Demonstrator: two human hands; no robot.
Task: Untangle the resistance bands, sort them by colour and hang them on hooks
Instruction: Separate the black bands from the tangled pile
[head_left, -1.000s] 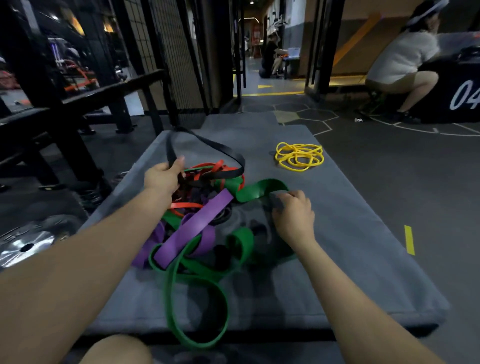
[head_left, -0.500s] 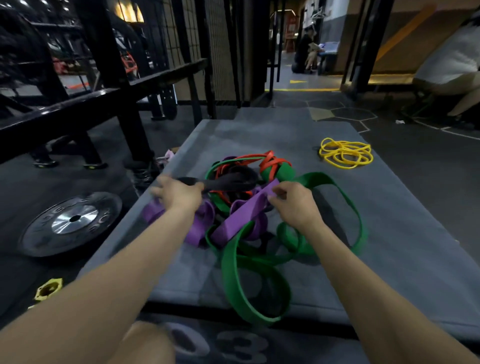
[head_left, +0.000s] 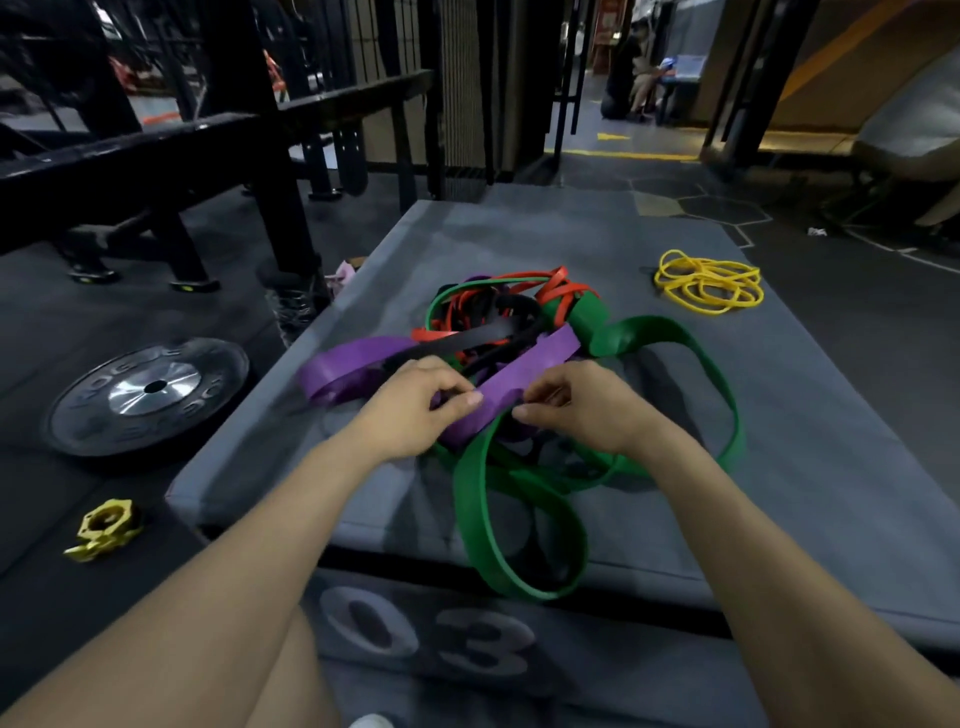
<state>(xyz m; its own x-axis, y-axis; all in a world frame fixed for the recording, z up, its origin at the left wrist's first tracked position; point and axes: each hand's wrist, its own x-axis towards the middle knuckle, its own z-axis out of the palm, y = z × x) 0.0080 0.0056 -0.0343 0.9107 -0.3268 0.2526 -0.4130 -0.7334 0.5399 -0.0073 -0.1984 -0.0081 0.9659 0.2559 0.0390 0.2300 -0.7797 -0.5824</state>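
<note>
Both hands pinch the purple band (head_left: 524, 371) mid-strap: my left hand (head_left: 415, 410) and right hand (head_left: 576, 408) grip it thumb-to-finger, close together. Tangle of green bands (head_left: 670, 332), red bands (head_left: 556, 283) and black band (head_left: 483, 332) sits mid-mat (head_left: 805, 415); yellow bands (head_left: 709, 283) lie apart near its far right edge.

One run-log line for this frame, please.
left hand: pinches purple band | right hand: pinches purple band | green band, red, black: tangled | yellow bands: apart on mat
</note>
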